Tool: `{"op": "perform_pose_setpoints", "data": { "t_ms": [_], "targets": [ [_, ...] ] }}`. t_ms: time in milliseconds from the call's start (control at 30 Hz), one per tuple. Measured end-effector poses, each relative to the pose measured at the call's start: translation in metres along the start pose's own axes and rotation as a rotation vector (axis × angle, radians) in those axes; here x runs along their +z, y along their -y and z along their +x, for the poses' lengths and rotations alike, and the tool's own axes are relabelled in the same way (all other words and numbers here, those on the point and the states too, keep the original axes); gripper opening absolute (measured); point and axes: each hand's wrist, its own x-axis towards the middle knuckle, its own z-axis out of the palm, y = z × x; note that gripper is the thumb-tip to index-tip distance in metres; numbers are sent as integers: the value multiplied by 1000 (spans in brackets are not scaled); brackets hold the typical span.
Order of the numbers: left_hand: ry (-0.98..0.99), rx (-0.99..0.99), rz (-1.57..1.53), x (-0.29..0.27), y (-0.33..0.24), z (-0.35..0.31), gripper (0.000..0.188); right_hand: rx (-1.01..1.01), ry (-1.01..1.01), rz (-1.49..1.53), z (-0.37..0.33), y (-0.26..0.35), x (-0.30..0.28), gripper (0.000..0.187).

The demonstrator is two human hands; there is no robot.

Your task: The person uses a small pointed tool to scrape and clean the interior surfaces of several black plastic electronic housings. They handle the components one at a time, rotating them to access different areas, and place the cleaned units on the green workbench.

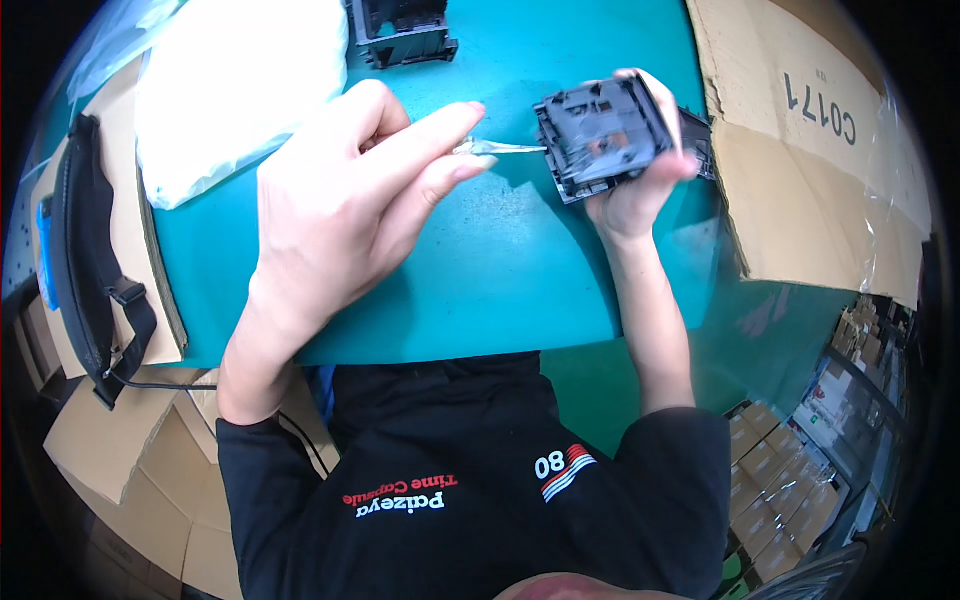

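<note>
The part [600, 135] sits at the upper right of the frame, raised over the table: a boxy black piece, roughly square, with small tabs and notches along its left and lower edges. Its face is dark and somewhat shiny, with a small brownish patch near the middle; it is blurred, so the finer detail is probably not to be trusted.

The part looks like moulded plastic. The tool [490, 147] is slim, silvery and tapered to a fine point. The table [480, 270] is smooth and teal; the bag [235, 95] at upper left is white, soft and creased; the carton [800, 150] at right is plain brown cardboard. A black frame [405, 32], open and hard-edged, lies at the top.

The left hand [330, 200] pinches the tool between thumb and forefinger, its tip at the part's left edge. The right hand [637, 205] is wrapped round the part's right side, thumb outward.
</note>
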Motion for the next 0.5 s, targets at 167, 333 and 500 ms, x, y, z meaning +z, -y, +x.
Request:
{"op": "perform_pose_setpoints", "data": {
  "t_ms": [167,333,500],
  "targets": [
    [-7,13,-56,29,11,-8,32,731,-122,745,-2,-3,-1,88],
    [104,-2,-89,38,2,-10,33,828,-51,856,-11,-9,4,68],
    [99,4,-74,41,2,-11,31,852,-15,854,-13,-8,7,68]
  ]
}}
